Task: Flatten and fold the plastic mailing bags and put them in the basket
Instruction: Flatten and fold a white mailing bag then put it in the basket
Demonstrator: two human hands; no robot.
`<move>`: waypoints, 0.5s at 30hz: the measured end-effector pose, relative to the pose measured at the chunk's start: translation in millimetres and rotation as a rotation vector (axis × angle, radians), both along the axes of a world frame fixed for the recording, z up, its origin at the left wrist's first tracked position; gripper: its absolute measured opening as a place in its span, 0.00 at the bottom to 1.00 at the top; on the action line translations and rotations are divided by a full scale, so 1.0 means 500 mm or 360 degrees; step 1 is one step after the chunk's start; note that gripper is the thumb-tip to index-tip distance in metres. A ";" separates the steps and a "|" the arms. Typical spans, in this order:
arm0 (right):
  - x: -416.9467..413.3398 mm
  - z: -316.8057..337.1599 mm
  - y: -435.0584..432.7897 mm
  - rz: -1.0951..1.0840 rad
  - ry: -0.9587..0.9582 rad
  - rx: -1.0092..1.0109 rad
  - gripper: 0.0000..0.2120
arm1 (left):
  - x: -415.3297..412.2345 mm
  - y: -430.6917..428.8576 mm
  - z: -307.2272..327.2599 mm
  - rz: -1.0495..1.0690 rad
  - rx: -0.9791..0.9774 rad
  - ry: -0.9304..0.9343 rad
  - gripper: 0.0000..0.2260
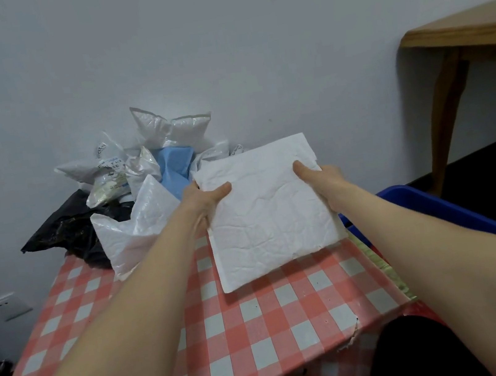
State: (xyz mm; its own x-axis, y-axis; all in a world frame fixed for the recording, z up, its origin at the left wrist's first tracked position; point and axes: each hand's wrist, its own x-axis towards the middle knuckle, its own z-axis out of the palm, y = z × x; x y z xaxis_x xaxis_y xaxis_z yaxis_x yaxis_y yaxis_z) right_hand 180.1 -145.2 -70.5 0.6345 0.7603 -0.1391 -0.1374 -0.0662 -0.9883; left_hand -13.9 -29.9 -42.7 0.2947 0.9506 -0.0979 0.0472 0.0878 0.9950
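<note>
A flat, creased white mailing bag is held above the far right part of the checked table. My left hand grips its left edge, thumb on top. My right hand grips its right edge the same way. Behind and to the left lies a heap of crumpled bags: white ones, a black one, a blue one. The blue basket stands to the right of the table, below the held bag's right side; only its rim shows.
The grey wall rises right behind the bag heap. A wooden table stands at the far right. A wall socket sits low on the left. The table's near right corner is torn.
</note>
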 end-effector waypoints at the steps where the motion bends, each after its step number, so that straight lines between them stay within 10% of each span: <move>1: 0.005 -0.008 0.006 -0.0032 -0.0077 -0.0063 0.15 | 0.001 0.002 -0.008 0.0027 0.0047 0.0024 0.29; 15: 0.001 -0.091 0.056 -0.0073 -0.0826 -0.0657 0.16 | -0.009 0.017 -0.104 0.0139 0.0344 0.0828 0.39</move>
